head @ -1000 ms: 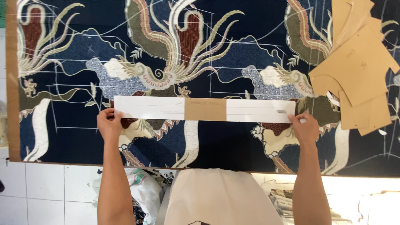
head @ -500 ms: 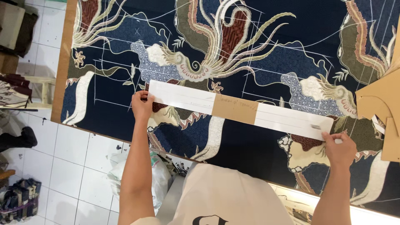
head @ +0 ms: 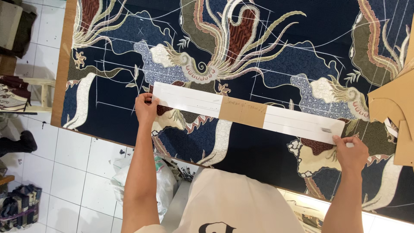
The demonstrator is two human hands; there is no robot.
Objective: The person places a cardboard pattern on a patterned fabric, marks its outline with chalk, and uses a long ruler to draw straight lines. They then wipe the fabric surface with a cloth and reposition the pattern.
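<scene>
Pinching each end of the long white paper strip [head: 248, 113], my left hand [head: 146, 108] and right hand [head: 351, 154] keep it flat on the dark patterned fabric [head: 276, 47]. Between my hands sits its brown middle section. Beyond my right hand lie brown cardboard patterns [head: 394, 108].

a wooden-edged table [head: 60, 64] carries dark patterned fabric [head: 280, 39], with a long paper strip [head: 246, 113] and brown cardboard patterns [head: 394, 103] on top.
</scene>
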